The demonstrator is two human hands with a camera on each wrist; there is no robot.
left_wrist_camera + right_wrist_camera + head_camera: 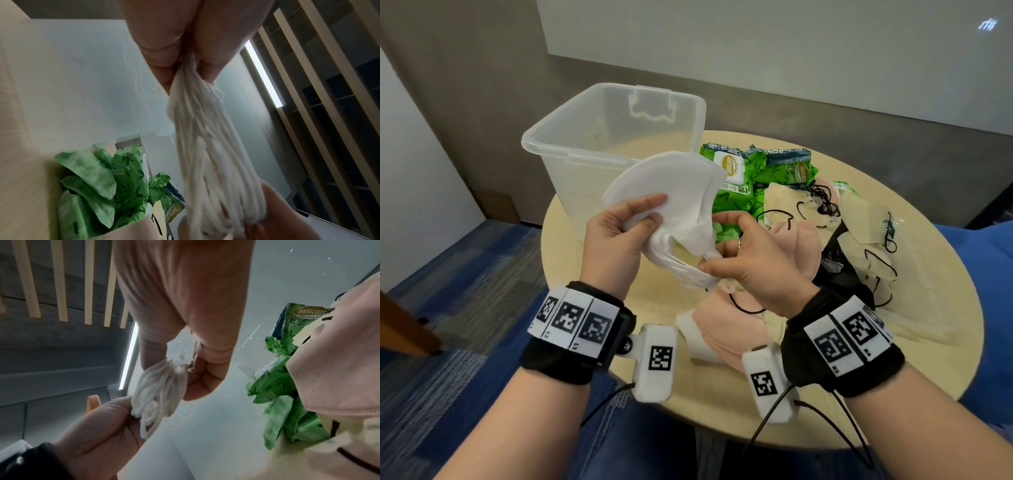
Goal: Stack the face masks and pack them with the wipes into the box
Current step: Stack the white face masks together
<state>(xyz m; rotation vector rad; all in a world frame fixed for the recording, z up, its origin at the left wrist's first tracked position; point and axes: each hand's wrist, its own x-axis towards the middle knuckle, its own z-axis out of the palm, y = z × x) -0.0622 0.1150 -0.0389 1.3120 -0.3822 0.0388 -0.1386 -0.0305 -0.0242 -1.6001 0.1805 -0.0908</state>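
Observation:
A stack of white face masks [671,192] is held up above the round table [893,394], in front of the clear plastic box [571,144]. My left hand [619,233] pinches the stack at its lower left edge. My right hand [743,260] grips the bunched white ear loops [688,270] [216,162] [158,389] at the stack's lower end. Green wipes packs [756,174] [98,186] [277,386] lie behind the hands, beside the box. Pink masks [726,325] [339,345] and cream masks [866,219] with black loops lie loose on the table.
The box stands open at the table's back left. A black mask [839,263] lies among the cream ones at the right. Blue carpet [465,274] lies to the left of the table, and my jeans-clad legs [619,438] are under its near edge.

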